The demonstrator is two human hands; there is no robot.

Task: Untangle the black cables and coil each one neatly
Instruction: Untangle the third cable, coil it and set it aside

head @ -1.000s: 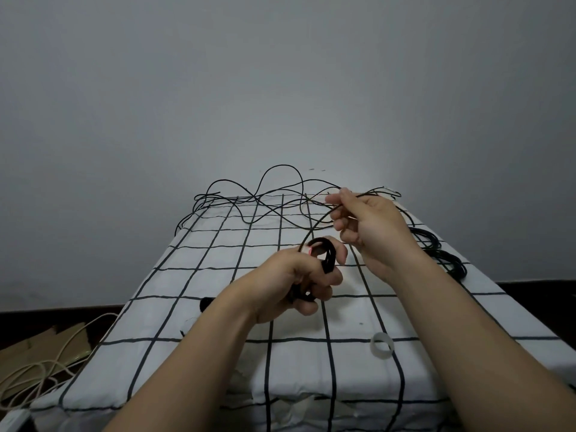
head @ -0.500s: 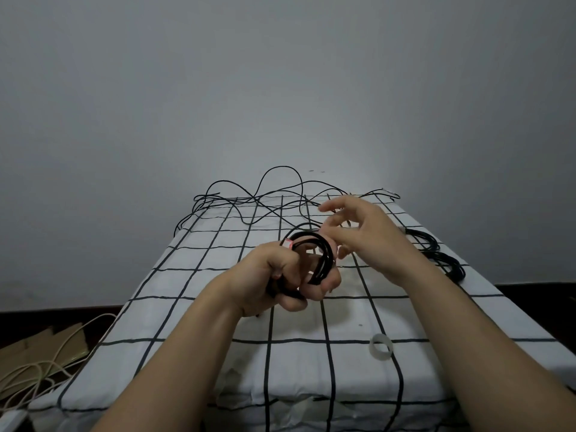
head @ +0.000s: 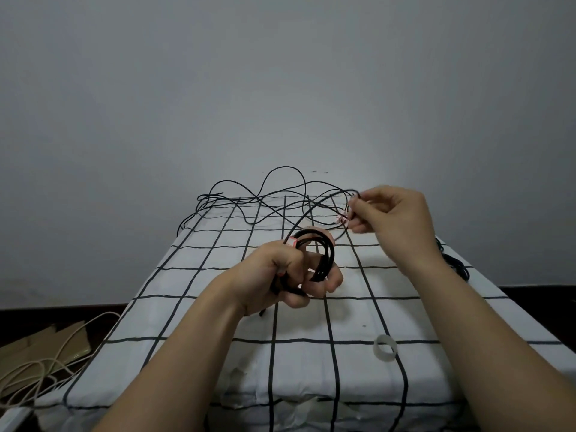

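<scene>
Gripping a small black coil above the checked cloth, the left hand curls its fingers round the loops. Right hand, higher and further back, pinches the free strand leading off the coil. Loose black tangle lies at the far edge.

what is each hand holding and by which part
The left hand grips the black cable coil, fingers curled around the lower part of its loops. The right hand pinches the loose strand running up from that coil, at its far end.
</scene>
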